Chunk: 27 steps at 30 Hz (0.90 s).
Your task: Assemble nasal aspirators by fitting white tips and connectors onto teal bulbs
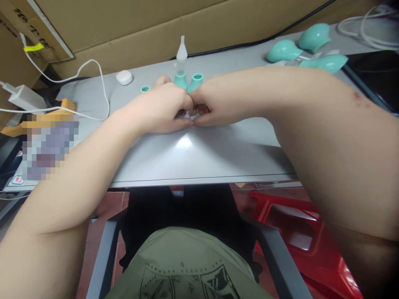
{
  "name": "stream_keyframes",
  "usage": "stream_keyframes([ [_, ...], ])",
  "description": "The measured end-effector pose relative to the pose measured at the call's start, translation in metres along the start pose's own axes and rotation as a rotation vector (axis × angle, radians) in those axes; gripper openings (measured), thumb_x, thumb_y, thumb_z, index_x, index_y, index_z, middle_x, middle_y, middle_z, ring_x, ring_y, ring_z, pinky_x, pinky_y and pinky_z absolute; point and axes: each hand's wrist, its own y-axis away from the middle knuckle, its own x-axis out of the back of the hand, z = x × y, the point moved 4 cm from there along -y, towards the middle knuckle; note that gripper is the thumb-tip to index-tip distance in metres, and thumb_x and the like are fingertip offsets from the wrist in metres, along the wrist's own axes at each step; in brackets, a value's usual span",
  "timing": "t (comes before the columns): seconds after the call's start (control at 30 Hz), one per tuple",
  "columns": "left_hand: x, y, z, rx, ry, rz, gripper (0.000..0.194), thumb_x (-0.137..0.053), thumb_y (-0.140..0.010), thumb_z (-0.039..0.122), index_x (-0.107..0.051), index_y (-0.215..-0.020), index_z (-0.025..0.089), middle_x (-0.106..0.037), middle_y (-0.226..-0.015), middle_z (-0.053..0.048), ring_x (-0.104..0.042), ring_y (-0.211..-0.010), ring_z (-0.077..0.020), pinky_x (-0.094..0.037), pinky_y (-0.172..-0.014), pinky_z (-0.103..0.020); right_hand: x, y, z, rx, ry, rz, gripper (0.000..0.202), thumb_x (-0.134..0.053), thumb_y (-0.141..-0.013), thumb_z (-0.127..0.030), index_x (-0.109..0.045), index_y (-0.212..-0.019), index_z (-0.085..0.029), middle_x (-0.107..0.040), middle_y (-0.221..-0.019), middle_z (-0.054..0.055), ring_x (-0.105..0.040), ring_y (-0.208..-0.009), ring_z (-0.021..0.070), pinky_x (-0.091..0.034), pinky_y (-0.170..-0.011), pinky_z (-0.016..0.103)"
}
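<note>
My left hand (166, 107) and my right hand (215, 101) meet over the middle of the table, fingers bent and closed. A small translucent whitish piece (187, 114) shows between their fingertips; most of it is hidden by the fingers. Just behind the hands stands a teal hollow part (180, 80) with a clear, narrow-tipped nozzle (182, 54) upright on it. Beside it, a second teal part (196, 81) leans with its round opening up, partly covered by my right hand. The rim of another teal piece (145, 89) peeks out behind my left wrist.
Several teal bulbs (314, 37) with clear tips lie at the back right, near a dark flat device (374, 77). A white rounded case (124, 77), white cable (101, 79) and charger (26, 99) are on the left. Cardboard (124, 29) lines the back. A red stool (299, 232) stands below right.
</note>
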Motion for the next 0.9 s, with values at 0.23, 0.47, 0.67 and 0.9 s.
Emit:
stream_keyframes([
  [0.23, 0.001, 0.0, 0.001, 0.01, -0.011, -0.015, 0.03, -0.063, -0.108, 0.041, -0.089, -0.109, 0.025, -0.088, -0.106, -0.007, -0.075, -0.095, -0.0286, -0.041, -0.13, -0.06, 0.002, 0.001, -0.004, -0.008, -0.011, 0.005, 0.057, -0.068, -0.116, -0.074, -0.083, -0.104, -0.019, -0.074, -0.087, 0.008, -0.08, -0.097, 0.0292, -0.058, -0.085, 0.04],
  [0.47, -0.001, 0.0, 0.0, 0.011, -0.012, -0.004, 0.031, -0.063, -0.107, 0.043, -0.088, -0.107, 0.026, -0.088, -0.107, -0.007, -0.076, -0.095, -0.0286, -0.042, -0.129, -0.059, 0.004, 0.003, -0.008, -0.036, 0.037, -0.024, 0.052, -0.068, -0.117, -0.068, -0.085, -0.107, -0.019, -0.075, -0.091, 0.008, -0.08, -0.096, 0.0285, -0.059, -0.087, 0.041],
  [0.67, 0.001, 0.0, 0.002, 0.018, -0.022, -0.019, 0.033, -0.062, -0.107, 0.044, -0.09, -0.111, 0.027, -0.089, -0.108, -0.007, -0.077, -0.098, -0.0304, -0.041, -0.13, -0.06, 0.001, 0.0, -0.001, 0.032, 0.02, 0.019, 0.06, -0.066, -0.115, -0.078, -0.086, -0.109, -0.021, -0.076, -0.09, 0.009, -0.08, -0.095, 0.0307, -0.06, -0.081, 0.041],
  [0.9, 0.0, 0.0, 0.0, 0.02, -0.012, -0.018, 0.033, -0.063, -0.107, 0.045, -0.09, -0.113, 0.026, -0.089, -0.109, -0.007, -0.077, -0.099, -0.0309, -0.04, -0.131, -0.06, 0.001, 0.001, -0.003, 0.006, -0.002, 0.014, 0.057, -0.068, -0.116, -0.074, -0.085, -0.106, -0.02, -0.076, -0.092, 0.009, -0.081, -0.102, 0.0316, -0.061, -0.087, 0.043],
])
